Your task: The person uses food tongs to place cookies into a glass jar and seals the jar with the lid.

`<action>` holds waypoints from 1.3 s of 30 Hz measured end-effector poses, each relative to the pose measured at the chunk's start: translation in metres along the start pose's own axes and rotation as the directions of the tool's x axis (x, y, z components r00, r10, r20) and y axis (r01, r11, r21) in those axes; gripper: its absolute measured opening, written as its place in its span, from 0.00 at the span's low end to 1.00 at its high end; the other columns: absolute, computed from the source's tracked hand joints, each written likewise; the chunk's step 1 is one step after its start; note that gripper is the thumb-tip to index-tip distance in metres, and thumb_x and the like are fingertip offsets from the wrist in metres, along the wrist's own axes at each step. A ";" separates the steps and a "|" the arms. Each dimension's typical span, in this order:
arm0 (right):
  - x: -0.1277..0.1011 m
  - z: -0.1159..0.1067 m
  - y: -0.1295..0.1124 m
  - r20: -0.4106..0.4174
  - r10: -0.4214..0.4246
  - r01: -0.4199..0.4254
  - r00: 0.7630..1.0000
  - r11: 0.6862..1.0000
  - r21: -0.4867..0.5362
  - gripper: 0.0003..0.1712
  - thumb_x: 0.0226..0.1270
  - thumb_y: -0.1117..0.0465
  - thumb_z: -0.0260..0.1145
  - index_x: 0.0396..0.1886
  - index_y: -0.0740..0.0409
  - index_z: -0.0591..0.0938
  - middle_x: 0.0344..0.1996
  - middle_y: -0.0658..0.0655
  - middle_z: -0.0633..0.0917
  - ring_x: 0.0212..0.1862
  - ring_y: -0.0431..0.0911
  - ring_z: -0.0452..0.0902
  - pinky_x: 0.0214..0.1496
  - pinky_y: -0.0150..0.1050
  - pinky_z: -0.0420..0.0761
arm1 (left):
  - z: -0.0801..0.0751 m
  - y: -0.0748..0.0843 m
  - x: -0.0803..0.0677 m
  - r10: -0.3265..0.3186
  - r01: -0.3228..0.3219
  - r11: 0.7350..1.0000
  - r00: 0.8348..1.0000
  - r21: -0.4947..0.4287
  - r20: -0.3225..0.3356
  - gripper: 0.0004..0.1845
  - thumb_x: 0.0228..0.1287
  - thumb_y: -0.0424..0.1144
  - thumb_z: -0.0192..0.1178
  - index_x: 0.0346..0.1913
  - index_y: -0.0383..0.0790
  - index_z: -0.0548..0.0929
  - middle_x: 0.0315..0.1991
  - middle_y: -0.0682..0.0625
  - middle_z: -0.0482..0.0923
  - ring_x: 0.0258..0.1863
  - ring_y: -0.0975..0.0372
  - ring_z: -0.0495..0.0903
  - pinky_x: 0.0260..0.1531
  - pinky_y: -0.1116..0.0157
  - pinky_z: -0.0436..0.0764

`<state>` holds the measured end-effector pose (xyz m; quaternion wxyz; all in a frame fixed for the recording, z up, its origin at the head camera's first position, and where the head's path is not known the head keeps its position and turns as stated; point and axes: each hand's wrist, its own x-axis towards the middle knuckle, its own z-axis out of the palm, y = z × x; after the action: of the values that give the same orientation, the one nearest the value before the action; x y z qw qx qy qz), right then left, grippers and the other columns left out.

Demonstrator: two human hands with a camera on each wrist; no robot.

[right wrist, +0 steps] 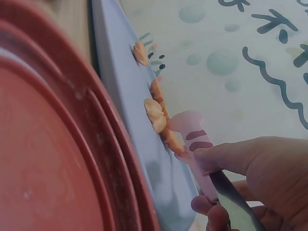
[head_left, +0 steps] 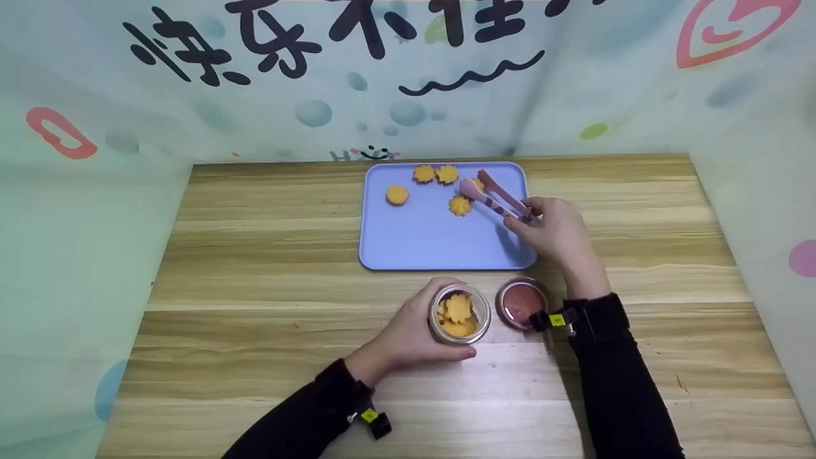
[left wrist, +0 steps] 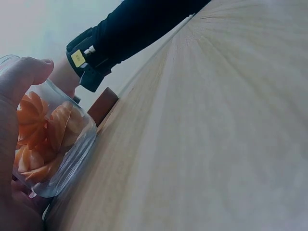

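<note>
I'm looking down on a pale wooden desk (head_left: 255,331) boxed in on three sides by a light printed backdrop (head_left: 127,95) with dark lettering, bubbles and red hearts. A blue tray (head_left: 421,242) lies at the middle of the desk's far edge. I count five orange flower-shaped cookies on it: two side by side at the tray's far edge (head_left: 435,173), one alone toward its left (head_left: 396,195), one near its centre (head_left: 459,206), and one partly hidden behind the tong tips (head_left: 477,183).

One clear glass jar (head_left: 460,313) stands upright near the desk's centre, just off the tray's near edge, with more cookies inside; I can't count those. My left hand (head_left: 408,335) wraps round it, fingers and thumb curled on the glass. One red lid (head_left: 521,303) lies flat just right of the jar.

My right hand (head_left: 556,229) sits over the tray's right edge, fingers pinching one pair of pink tongs (head_left: 494,194). Their long axis runs diagonally, tips pointing to the tray's far left, arms slightly apart beside the cookies.
</note>
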<state>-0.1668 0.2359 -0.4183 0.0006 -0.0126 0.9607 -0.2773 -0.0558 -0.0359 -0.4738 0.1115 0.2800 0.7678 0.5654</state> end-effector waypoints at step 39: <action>-0.049 -0.065 -0.026 0.174 -0.160 0.094 0.972 0.936 0.340 0.16 0.58 0.44 0.68 0.45 0.41 0.85 0.16 0.52 0.79 0.12 0.38 0.68 0.09 0.35 0.67 | 0.000 0.000 0.001 -0.004 0.004 1.000 1.000 -0.013 0.003 0.51 0.30 0.58 0.79 0.63 0.63 0.62 0.56 0.65 0.73 0.56 0.70 0.74 0.62 0.65 0.73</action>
<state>-0.1177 0.2499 -0.3496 0.0807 -0.1023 0.8931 -0.4305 -0.0564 -0.0356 -0.4734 0.1156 0.2786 0.7646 0.5696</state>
